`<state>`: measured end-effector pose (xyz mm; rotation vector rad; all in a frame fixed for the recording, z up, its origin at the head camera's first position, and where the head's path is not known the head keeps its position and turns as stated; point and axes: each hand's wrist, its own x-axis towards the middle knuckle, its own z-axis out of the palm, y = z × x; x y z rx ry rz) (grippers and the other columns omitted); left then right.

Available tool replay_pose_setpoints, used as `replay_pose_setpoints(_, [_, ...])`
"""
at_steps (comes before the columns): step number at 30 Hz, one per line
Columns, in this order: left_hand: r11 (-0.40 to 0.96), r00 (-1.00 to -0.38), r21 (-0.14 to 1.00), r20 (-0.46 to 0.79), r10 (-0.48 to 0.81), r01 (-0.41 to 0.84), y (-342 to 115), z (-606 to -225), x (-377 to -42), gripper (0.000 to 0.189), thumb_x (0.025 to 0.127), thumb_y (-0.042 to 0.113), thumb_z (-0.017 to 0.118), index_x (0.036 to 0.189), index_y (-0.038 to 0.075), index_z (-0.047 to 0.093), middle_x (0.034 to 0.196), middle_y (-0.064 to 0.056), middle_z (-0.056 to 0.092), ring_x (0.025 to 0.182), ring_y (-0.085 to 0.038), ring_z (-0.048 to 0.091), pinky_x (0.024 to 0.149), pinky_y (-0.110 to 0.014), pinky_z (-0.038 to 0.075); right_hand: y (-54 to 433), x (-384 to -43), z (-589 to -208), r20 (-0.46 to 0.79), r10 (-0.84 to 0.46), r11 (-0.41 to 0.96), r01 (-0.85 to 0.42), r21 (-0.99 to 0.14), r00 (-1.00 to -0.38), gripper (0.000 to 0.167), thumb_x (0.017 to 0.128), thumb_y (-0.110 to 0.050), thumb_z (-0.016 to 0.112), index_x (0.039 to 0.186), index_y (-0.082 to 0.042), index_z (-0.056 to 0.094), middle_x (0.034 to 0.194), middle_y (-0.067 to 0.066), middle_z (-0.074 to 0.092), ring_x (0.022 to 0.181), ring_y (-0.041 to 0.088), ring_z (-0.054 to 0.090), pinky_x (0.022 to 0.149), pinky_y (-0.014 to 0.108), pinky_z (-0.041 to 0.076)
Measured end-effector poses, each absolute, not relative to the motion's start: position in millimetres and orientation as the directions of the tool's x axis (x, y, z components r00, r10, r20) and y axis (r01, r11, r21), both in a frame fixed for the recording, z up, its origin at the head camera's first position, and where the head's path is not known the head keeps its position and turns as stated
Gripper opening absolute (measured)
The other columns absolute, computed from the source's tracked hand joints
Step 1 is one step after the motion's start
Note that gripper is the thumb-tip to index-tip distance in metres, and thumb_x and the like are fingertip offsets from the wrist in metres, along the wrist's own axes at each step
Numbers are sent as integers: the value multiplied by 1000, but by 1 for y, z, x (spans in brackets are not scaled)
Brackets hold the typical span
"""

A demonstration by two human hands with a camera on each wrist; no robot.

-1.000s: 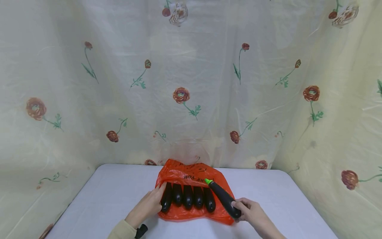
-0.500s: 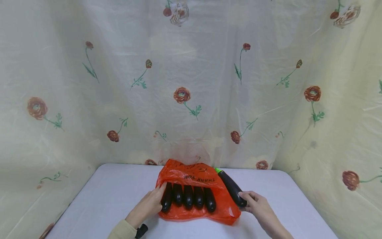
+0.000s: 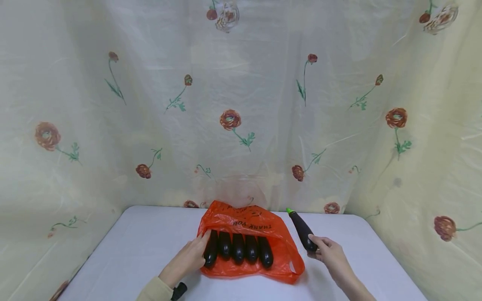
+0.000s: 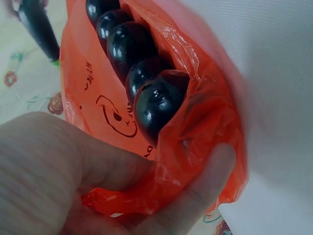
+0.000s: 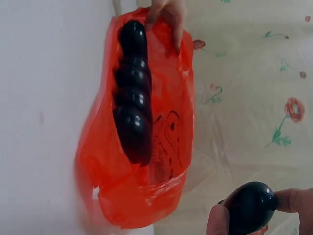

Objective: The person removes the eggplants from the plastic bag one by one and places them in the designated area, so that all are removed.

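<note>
A red plastic bag (image 3: pixel 283 262) printed with black lettering lies on the table, its mouth towards me. Inside it several dark, glossy eggplants (image 3: pixel 238 249) lie side by side in a row, blunt ends facing out and far ends hidden under the bag's upper layer. At the bag's left edge my left hand (image 3: pixel 188 257) grips the plastic, thumb and fingers on the film in the left wrist view. My right hand (image 3: pixel 329 253) holds another eggplant (image 3: pixel 302 230) by its blunt end, to the right of the bag, its bright green stem end pointing up and away.
The white table (image 3: pixel 158 234) extends on both sides of the bag. A flower-printed curtain (image 3: pixel 256 125) hangs behind it and along both sides. A black strap end (image 3: pixel 178 291) shows at my left wrist.
My right hand has carried its eggplant right, from over the bag's right side to beside the bag. The bag's right edge has spread outward. My left hand stays in place.
</note>
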<state>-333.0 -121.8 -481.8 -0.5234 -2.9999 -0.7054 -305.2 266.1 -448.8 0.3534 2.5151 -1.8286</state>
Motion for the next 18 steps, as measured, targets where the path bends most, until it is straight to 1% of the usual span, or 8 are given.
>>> replay_pose_setpoints(8, [838, -939, 430, 88, 332, 336, -123, -482, -333, 73, 80, -7, 68, 145, -4, 35, 143, -21, 48, 120, -35, 57, 99, -52, 47, 279, -330, -468, -134, 197, 180, 170, -969, -971, 69, 95, -35, 54, 132, 21, 39, 116, 32, 59, 79, 15, 69, 76, 28, 59])
replay_pose_setpoints(12, [838, -939, 430, 88, 332, 337, -123, -482, -333, 74, 80, -7, 68, 146, -4, 34, 145, -21, 46, 122, -36, 56, 99, -52, 46, 284, -341, -478, -132, 207, 134, 162, -978, -969, 70, 95, -31, 54, 132, 25, 34, 112, 35, 59, 76, 15, 69, 72, 27, 59])
replay_pose_setpoints(18, [837, -939, 430, 90, 333, 338, -123, -482, -334, 74, 80, -8, 67, 146, -3, 35, 142, -22, 49, 118, -34, 58, 98, -51, 48, 290, -350, -491, -149, 224, 95, 173, -980, -963, 68, 93, -25, 56, 130, 28, 34, 98, 27, 65, 69, 14, 69, 70, 28, 60])
